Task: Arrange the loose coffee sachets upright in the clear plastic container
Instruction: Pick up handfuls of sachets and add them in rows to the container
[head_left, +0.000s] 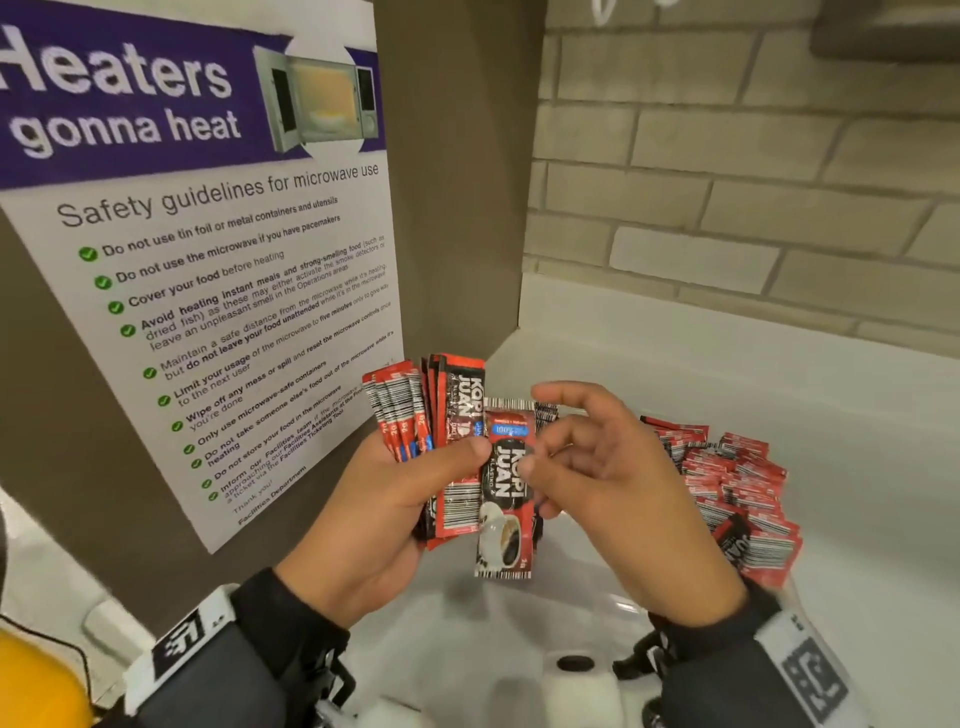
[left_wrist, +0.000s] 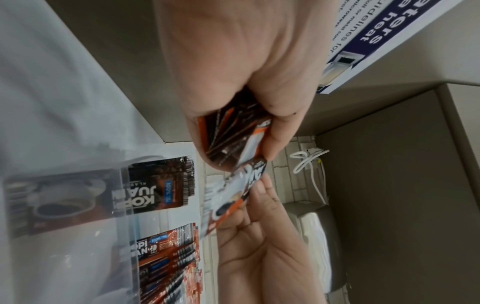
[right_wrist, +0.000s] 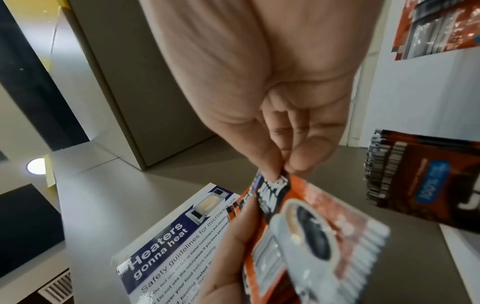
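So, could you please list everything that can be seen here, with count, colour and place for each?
Bundle of sachets: many, red and black, fanned in the left hand.
Single sachet: one, red and black with a coffee cup picture, pinched by the right hand at the front of the bundle.
Sachets in the container: many, red, standing in rows on the right.
Clear plastic container: one, transparent, around those rows.
Microwave poster: one, purple and white, on the brown panel at left.
Brick wall: beige, behind.
Counter: white, beneath.
Left hand: grips the bundle.
Right hand: thumb and fingertips pinch the single sachet.
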